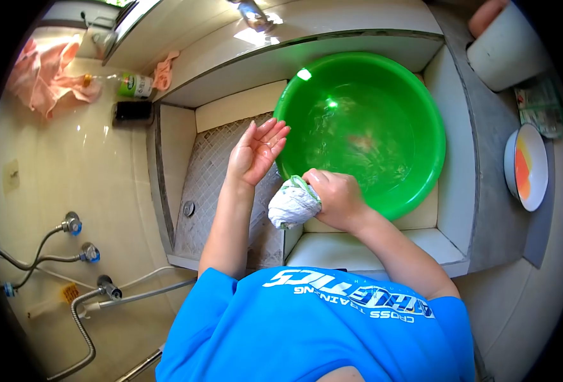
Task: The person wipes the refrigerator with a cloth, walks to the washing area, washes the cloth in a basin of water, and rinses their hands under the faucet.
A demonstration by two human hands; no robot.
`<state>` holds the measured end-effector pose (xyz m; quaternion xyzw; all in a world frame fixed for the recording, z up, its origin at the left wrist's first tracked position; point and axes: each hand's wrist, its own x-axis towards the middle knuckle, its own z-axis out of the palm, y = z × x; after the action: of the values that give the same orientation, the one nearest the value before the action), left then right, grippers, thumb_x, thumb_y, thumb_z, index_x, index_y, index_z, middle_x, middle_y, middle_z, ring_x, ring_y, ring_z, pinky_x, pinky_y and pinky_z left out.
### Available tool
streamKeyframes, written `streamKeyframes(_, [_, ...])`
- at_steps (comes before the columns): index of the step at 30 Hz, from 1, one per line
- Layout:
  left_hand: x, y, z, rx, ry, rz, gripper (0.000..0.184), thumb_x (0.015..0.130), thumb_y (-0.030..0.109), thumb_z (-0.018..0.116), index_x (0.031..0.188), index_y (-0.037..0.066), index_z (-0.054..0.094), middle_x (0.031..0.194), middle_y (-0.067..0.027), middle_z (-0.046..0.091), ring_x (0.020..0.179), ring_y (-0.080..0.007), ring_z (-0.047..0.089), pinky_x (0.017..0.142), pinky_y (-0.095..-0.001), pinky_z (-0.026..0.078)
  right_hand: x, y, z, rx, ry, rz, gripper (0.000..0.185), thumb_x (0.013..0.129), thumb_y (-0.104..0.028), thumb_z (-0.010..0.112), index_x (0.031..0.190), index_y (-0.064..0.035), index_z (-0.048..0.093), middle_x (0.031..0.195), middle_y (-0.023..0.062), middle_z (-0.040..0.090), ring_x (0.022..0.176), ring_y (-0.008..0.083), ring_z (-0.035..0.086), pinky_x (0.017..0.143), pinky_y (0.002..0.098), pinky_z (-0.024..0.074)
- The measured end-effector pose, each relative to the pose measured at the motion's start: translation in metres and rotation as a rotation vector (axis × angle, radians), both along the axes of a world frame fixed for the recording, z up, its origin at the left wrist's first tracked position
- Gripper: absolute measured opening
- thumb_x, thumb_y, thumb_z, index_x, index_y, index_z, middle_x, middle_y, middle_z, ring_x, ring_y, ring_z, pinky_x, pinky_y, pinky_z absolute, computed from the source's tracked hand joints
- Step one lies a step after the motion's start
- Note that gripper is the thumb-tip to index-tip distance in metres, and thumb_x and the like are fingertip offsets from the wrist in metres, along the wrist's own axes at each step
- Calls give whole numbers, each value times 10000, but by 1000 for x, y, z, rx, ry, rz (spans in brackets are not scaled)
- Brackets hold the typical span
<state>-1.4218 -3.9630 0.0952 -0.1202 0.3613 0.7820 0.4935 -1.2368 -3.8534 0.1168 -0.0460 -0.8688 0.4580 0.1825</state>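
Note:
A bunched white cloth with green edging (292,205) is gripped in my right hand (337,198), just outside the near rim of a large green basin (437,149). Clear water (364,140) fills the lower part of the basin. My left hand (259,153) is palm up beside the basin's left rim, its fingers stretched out and wet, holding nothing. Whether its fingertips touch the rim I cannot tell. The basin stands in a tiled sink (459,127).
Left of the basin lies a grey tiled floor section (224,165) with a drain (188,208). A faucet (256,16) is at the back. On the right ledge are a white bucket (507,51) and an enamel bowl (536,167). Pink cloth (46,79), a bottle (135,85) and hoses (81,318) are left.

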Motion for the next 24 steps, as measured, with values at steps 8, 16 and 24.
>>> streamKeyframes(8, [-13, -23, -9, 90, -40, 28, 489, 908, 334, 341, 1184, -68, 386, 1214, -235, 415, 1129, -349, 410, 913, -416, 391, -2, 3, 2, -25, -43, -5, 260, 617, -89, 642, 825, -69, 488, 713, 118, 573, 640, 301, 569, 540, 384, 442])
streamKeyframes(16, [-16, -32, -14, 24, -16, 45, 474, 906, 341, 345, 1195, -33, 386, 1215, -222, 424, 1122, -352, 420, 904, -422, 398, -2, 4, 2, -2, -97, -1, 252, 622, -90, 641, 823, -72, 490, 707, 116, 573, 636, 300, 569, 541, 385, 442])
streamKeyframes(24, [-39, -11, 11, -248, 320, 19, 393, 899, 321, 399, 1105, -3, 478, 1032, -119, 552, 915, -206, 541, 756, -319, 456, -2, 7, 4, 22, -126, 7, 248, 629, -100, 639, 823, -76, 486, 708, 111, 570, 638, 302, 566, 539, 385, 442])
